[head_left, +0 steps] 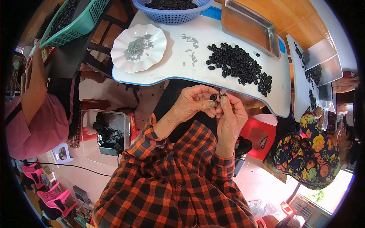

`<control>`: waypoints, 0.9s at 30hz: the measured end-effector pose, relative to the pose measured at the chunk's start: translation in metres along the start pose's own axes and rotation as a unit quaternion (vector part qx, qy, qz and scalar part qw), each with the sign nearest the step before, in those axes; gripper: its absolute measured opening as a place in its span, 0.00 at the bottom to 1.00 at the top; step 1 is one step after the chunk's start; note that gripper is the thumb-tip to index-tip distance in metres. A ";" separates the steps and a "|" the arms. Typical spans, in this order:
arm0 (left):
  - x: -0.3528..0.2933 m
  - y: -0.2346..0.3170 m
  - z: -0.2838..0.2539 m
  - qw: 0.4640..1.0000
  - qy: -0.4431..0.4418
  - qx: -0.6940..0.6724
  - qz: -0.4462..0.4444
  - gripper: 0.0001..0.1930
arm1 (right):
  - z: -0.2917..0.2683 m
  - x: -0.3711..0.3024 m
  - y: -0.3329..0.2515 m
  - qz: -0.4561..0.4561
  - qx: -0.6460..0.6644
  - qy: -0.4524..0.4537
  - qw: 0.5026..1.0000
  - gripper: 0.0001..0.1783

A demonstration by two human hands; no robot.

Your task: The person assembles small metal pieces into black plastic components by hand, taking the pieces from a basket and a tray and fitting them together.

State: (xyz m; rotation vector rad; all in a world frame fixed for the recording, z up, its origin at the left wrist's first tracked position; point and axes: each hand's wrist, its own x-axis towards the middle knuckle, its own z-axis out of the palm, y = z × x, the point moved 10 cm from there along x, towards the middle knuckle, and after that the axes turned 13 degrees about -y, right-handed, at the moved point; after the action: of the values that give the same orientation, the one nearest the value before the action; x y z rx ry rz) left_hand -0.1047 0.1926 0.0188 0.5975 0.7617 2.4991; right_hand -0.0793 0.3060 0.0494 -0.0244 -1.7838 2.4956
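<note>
The left hand (192, 104) pinches a small black ring (213, 97) between thumb and forefinger, just off the near edge of the white counter (178, 70). The right hand (230, 114) meets it, fingers (224, 100) closed narrowly on what looks like a tiny grey pin at the ring; it is too small to be sure. The step in hand seems to be fitting the two together. Next calls for a steady push. Beyond the fingers lie a pile of black rings (239, 64) and a plate of grey pins (138, 47).
</note>
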 end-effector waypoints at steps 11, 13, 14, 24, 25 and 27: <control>-0.009 0.007 0.000 0.999 -0.004 -0.039 -0.003 0.16 | 0.010 -0.009 -0.011 -0.022 -0.039 0.014 0.999 0.06; -0.011 0.008 -0.004 0.997 -0.019 -0.072 0.024 0.16 | 0.016 -0.011 -0.013 -0.021 -0.050 0.010 0.998 0.06; -0.011 0.007 -0.007 0.997 -0.018 -0.074 0.031 0.16 | 0.017 -0.012 -0.014 -0.018 -0.055 0.009 0.998 0.06; -0.016 0.011 -0.005 0.980 -0.056 -0.185 0.044 0.17 | 0.046 -0.021 -0.022 -0.004 -0.117 -0.007 0.993 0.05; -0.017 0.012 -0.005 0.982 -0.054 -0.175 0.041 0.17 | 0.048 -0.022 -0.022 -0.005 -0.121 -0.009 0.993 0.05; -0.019 0.017 -0.004 0.985 -0.048 -0.160 0.048 0.16 | 0.050 -0.023 -0.026 -0.014 -0.158 -0.007 0.987 0.05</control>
State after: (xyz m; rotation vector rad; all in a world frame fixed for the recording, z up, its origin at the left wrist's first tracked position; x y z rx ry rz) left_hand -0.0967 0.1682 0.0209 0.6429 0.2913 2.5837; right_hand -0.0576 0.2651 0.0891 -0.0007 -2.1481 2.1738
